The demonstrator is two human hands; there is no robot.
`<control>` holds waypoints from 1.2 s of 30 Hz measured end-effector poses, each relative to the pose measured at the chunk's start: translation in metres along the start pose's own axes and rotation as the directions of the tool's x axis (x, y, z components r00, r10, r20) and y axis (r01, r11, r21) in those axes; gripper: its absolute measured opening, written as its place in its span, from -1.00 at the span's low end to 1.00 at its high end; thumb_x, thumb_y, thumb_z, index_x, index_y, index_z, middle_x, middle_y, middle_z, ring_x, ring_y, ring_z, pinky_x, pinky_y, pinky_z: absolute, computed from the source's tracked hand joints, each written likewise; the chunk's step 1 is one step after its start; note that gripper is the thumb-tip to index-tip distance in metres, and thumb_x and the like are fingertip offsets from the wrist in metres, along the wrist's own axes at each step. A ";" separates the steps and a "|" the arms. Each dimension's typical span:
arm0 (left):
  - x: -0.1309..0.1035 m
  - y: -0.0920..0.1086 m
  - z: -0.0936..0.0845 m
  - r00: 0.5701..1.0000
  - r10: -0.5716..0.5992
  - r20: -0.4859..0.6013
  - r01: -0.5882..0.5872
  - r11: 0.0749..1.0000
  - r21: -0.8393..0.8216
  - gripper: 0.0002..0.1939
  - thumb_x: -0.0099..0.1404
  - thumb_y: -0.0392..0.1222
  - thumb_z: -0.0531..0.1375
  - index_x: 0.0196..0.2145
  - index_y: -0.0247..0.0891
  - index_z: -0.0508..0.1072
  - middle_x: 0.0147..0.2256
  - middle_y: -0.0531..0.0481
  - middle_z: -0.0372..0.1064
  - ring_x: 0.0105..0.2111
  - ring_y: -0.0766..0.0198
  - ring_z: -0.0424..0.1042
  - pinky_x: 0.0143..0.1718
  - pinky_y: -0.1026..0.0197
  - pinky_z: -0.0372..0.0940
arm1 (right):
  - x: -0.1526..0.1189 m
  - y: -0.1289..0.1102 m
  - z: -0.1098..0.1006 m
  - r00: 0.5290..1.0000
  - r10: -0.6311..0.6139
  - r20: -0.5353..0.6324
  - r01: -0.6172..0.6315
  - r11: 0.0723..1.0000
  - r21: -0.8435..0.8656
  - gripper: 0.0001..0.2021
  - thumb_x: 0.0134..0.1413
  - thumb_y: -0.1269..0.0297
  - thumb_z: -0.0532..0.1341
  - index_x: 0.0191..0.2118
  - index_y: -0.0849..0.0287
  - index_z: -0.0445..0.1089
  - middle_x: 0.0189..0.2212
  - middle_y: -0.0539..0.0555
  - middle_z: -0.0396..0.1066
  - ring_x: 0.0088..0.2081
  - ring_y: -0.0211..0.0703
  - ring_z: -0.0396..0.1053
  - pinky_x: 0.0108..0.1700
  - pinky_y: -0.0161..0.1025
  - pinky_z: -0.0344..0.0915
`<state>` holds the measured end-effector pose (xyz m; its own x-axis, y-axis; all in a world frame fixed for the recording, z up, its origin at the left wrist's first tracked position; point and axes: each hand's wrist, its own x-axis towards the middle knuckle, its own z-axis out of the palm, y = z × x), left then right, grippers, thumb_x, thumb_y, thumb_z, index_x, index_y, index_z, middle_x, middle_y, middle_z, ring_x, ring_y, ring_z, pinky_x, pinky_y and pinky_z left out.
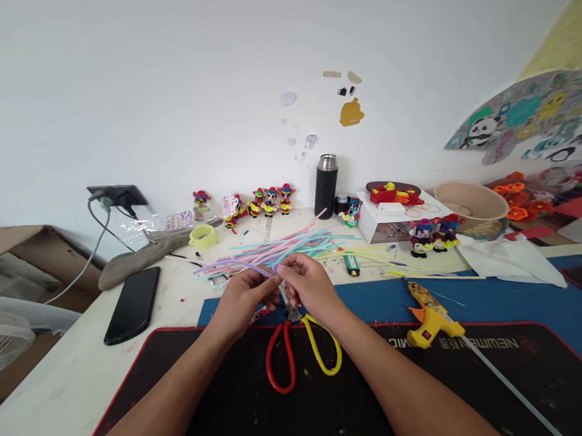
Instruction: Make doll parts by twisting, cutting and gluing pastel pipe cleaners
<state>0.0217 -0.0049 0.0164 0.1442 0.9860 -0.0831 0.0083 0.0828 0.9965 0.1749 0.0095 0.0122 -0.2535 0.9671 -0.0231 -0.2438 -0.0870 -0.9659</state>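
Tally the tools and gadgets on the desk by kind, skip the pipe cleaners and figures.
Scissors: 1
Glue gun: 1
Phone: 1
Flask: 1
Lighter: 1
Tape roll: 1
Total: 6

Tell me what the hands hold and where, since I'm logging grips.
Both hands, left hand and right hand, pinch one purple pipe cleaner near its near end, above the scissors.

Left hand (241,298): bare; no glove, ring or watch is seen.
Right hand (311,288): bare; no ornament is noted.
Forearms: uncovered; no sleeve is shown within view.
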 end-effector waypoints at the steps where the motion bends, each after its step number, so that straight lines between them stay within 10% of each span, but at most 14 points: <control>1: 0.000 -0.001 0.001 1.000 -0.003 0.018 0.003 1.000 -0.009 -0.63 0.12 0.08 0.44 -0.48 -0.30 0.53 -0.55 -0.01 0.47 -0.55 0.28 0.42 -0.55 0.29 0.32 | 0.000 0.000 0.000 1.000 0.003 0.003 -0.003 1.000 0.008 -0.76 0.04 0.10 0.30 -0.37 0.12 0.28 -0.77 -0.23 0.19 -0.78 -0.36 0.14 -0.72 -0.42 0.02; 36: 0.004 0.013 -0.018 0.997 0.079 0.021 -0.081 0.988 0.132 -0.67 0.10 0.07 0.45 -0.45 -0.27 0.57 -0.52 0.01 0.46 -0.53 0.27 0.39 -0.51 0.28 0.31 | -0.001 -0.004 -0.001 0.999 0.022 0.026 -0.023 0.999 0.033 -0.72 0.01 0.07 0.33 -0.35 0.12 0.28 -0.75 -0.26 0.14 -0.80 -0.39 0.06 -0.75 -0.41 -0.07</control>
<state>0.0046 0.0029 0.0290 0.1656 0.9862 -0.0045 0.1272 -0.0168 0.9917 0.1765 0.0092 0.0155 -0.2833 0.9583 -0.0374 -0.2690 -0.1169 -0.9560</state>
